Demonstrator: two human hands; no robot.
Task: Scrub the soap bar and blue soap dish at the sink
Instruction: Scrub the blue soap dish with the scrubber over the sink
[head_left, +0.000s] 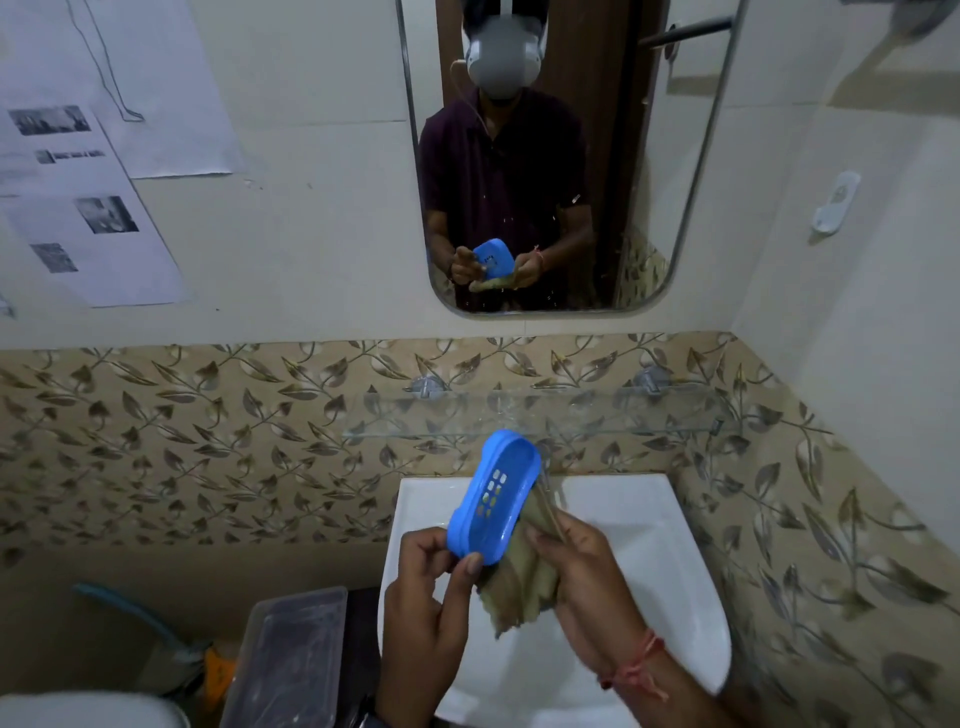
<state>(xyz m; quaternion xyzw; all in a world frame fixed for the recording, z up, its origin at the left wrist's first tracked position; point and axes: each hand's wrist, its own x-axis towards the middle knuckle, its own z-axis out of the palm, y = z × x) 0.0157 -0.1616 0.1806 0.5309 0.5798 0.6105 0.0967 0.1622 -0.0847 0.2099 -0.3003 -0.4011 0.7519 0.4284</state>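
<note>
No brand or readable writing anywhere; the white paper sheets (88, 208) taped to the left wall carry b/w photos and text lines too blurred to read.

Blue plastic soap dish (493, 499), oblong w/ slotted drain holes in its floor, is held up over the white ceramic basin (670, 525), tilted so its far end points up toward the clear glass shelf (530, 415). Left hand (426, 597) pinches the dish's near end, thumb on the rim, fingers curled behind. Right hand (576, 566) is closed on a crumpled tan-brown cloth (519, 582), pressed against the dish's right edge and underside. Red thread band (636, 667) on the right wrist. Soap bar: can't see it.

Room to move: open basin below and right of the hands; glass shelf just beyond the dish's far tip, close. Left of the basin, near, a clear plastic lidded box (291, 660) sits just beside the left forearm.

Walls: plain cream tile above, leaf-pattern beige tile band (208, 431) behind the basin and along the right wall. Rounded-corner mirror (550, 156) above shows the person in a dark shirt w/ a head rig, dish and cloth in hands. Small white wall hook (835, 202) on the right.
</note>
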